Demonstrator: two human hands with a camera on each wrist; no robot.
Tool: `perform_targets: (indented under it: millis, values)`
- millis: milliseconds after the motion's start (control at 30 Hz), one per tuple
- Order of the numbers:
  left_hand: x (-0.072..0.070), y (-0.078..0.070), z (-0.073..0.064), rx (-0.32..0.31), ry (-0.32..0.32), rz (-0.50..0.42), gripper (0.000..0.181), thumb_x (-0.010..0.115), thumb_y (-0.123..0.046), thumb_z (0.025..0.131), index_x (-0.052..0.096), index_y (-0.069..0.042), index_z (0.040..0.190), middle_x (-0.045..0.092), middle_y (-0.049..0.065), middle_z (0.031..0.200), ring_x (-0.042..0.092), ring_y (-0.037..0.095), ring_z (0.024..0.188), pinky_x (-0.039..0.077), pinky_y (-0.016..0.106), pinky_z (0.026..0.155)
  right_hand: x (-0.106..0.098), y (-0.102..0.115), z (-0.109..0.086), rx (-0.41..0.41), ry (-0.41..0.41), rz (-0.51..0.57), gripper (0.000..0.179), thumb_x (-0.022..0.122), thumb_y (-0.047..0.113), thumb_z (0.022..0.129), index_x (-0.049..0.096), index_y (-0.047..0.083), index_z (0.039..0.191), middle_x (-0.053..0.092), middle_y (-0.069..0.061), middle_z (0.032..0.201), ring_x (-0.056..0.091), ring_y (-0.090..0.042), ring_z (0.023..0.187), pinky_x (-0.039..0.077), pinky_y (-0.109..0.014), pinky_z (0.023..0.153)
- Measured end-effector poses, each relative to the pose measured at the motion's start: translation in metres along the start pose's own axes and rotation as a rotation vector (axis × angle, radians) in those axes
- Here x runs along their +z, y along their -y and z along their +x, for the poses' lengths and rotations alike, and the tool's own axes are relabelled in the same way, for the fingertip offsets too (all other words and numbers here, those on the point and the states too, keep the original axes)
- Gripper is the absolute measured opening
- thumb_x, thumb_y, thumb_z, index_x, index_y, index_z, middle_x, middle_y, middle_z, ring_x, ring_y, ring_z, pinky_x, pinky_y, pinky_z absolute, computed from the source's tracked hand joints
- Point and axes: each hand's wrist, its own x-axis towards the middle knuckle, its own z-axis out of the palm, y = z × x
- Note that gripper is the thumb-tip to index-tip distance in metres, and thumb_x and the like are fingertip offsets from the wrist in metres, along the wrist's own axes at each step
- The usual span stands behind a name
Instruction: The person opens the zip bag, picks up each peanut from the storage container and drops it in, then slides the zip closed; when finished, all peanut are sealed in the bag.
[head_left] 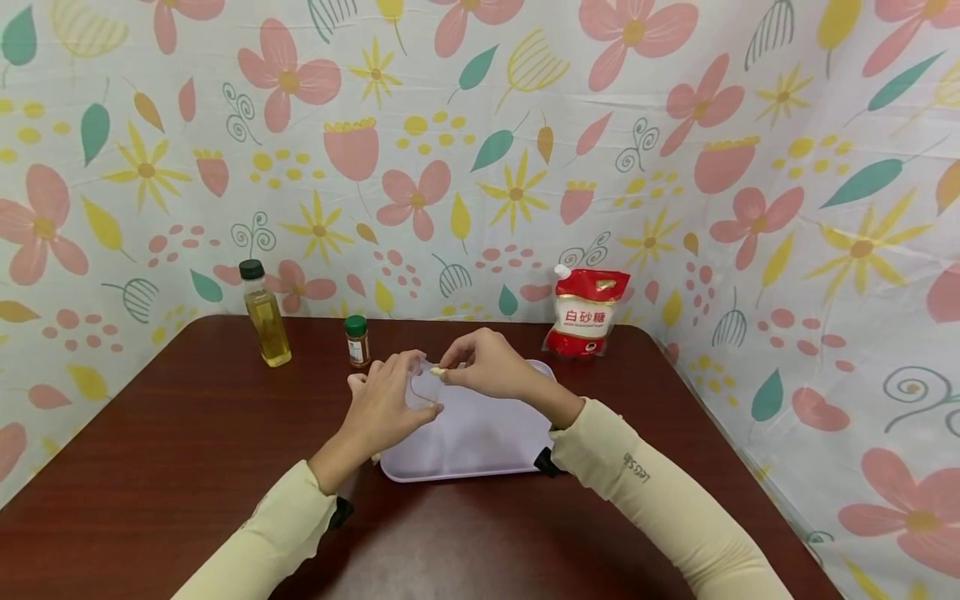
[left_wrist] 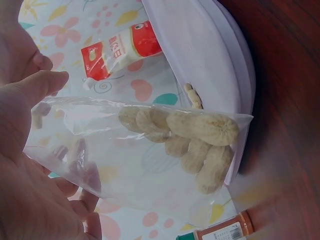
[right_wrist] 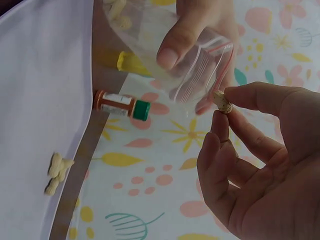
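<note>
A clear zip bag (left_wrist: 107,117) with several unshelled peanuts (left_wrist: 202,127) at its bottom is held up over the lilac tray (head_left: 487,437). My left hand (head_left: 386,400) grips the bag near its mouth, thumb on one side and fingers on the other. Between thumb and fingertips my right hand (head_left: 487,362) pinches one peanut (right_wrist: 222,102) right at the red-edged zip opening. Whether that peanut is inside the rim, I cannot tell. A few more peanuts (right_wrist: 58,172) lie on the tray near its edge, mostly hidden behind the hands in the head view.
At the back left of the dark wooden table (head_left: 187,433) stands an oil bottle (head_left: 266,321). A green-capped spice jar (head_left: 357,342) is behind the left hand. A red and white sugar pouch (head_left: 585,315) stands at the back right, before a flowered cloth (head_left: 480,250).
</note>
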Motion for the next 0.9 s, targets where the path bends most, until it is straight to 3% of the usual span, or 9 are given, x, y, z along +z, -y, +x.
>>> perform_targets:
  millis: [433,667,900]
  values:
    - [-0.001,0.001,0.0,-0.003,0.0,0.002,0.07,0.084,-0.04,0.074,0.053,-0.014,0.131,0.061,0.001,0.107,0.051,0.024,0.09,0.027,0.051,0.076,0.004,0.002,0.006,-0.016,0.004,0.02,0.01,0.075,0.011,0.086,0.077,0.005,0.095,0.074,0.0,0.087,0.067,-0.013,0.071,0.055,-0.028,0.064]
    - [-0.001,0.003,-0.001,-0.006,0.019,0.023,0.07,0.083,-0.042,0.075,0.054,-0.013,0.131,0.059,-0.002,0.105,0.05,0.022,0.089,0.027,0.049,0.075,0.003,-0.027,0.014,0.038,-0.061,0.008,0.011,0.075,0.008,0.086,0.077,0.004,0.096,0.074,-0.001,0.088,0.067,-0.012,0.071,0.054,-0.029,0.065]
    - [-0.001,0.005,-0.001,-0.003,0.012,0.024,0.068,0.084,-0.041,0.075,0.053,-0.014,0.129,0.058,-0.003,0.104,0.049,0.021,0.088,0.027,0.048,0.074,0.006,-0.059,0.026,0.116,-0.069,-0.022,0.009,0.073,0.006,0.087,0.077,0.005,0.096,0.075,-0.006,0.093,0.067,-0.014,0.078,0.054,-0.031,0.071]
